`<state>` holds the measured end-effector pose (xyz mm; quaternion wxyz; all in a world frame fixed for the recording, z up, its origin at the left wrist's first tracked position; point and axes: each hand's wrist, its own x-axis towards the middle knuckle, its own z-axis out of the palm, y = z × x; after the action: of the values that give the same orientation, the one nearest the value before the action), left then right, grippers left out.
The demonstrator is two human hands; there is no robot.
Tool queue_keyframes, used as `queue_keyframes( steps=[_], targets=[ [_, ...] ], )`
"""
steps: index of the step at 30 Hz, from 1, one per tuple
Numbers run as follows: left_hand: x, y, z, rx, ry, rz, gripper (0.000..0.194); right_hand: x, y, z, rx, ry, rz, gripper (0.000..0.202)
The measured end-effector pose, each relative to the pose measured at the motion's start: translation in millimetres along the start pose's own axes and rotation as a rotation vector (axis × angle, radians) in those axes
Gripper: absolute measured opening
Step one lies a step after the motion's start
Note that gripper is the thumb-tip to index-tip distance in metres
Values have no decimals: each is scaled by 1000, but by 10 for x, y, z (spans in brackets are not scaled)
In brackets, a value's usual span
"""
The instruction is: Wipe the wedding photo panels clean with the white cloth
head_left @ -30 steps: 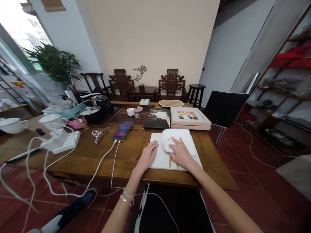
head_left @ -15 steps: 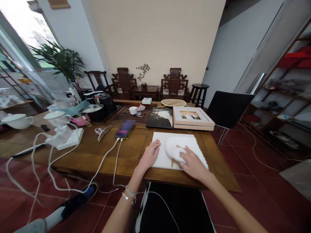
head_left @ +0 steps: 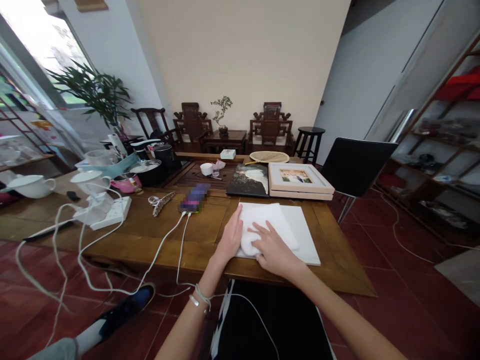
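A folded white cloth (head_left: 279, 227) lies flat over the left and middle of a white board (head_left: 309, 245) near the table's front edge. My right hand (head_left: 272, 247) presses on the cloth with its fingers spread. At the left edge of the board my left hand (head_left: 230, 237) rests with its fingers stretched out, touching the cloth's side. What lies beneath the cloth is hidden.
Behind the board are a framed photo (head_left: 300, 177) and a dark picture panel (head_left: 242, 182). A phone (head_left: 193, 197) with white cables, a hair clip (head_left: 163, 204) and a power strip (head_left: 114, 212) sit to the left. A black chair (head_left: 356, 167) stands at the right.
My right hand has moved left with the cloth, which was bunched and blurred and now lies flatter. A yellowish strip seen on the board is now covered. My left hand has turned more upright.
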<state>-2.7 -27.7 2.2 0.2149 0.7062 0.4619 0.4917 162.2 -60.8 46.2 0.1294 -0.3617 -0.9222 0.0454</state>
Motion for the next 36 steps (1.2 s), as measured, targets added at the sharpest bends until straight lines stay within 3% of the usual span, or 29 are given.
queue_keyframes(
  steps=[4,8,15,19,23,27,33,36],
  targets=[
    [-1,-13,-7,23,-39,9,46,-318,-114,-160,101,-77,-44,22],
    [14,-36,8,95,-127,-15,41,-372,58,-296,92,-77,63,21],
    [28,-84,36,167,-158,-4,34,211,568,-226,189,111,282,29],
    [28,-98,40,165,-150,2,32,596,630,-77,169,133,291,30],
    [34,-92,40,159,-136,12,32,717,598,1,150,123,278,27],
    [32,-83,41,155,-131,13,31,518,695,-68,138,144,318,30],
    [21,-110,51,145,-118,11,31,-54,1026,-255,92,184,441,30],
    [21,-117,55,143,-119,8,31,-352,1047,-284,66,157,441,25]
  ],
)
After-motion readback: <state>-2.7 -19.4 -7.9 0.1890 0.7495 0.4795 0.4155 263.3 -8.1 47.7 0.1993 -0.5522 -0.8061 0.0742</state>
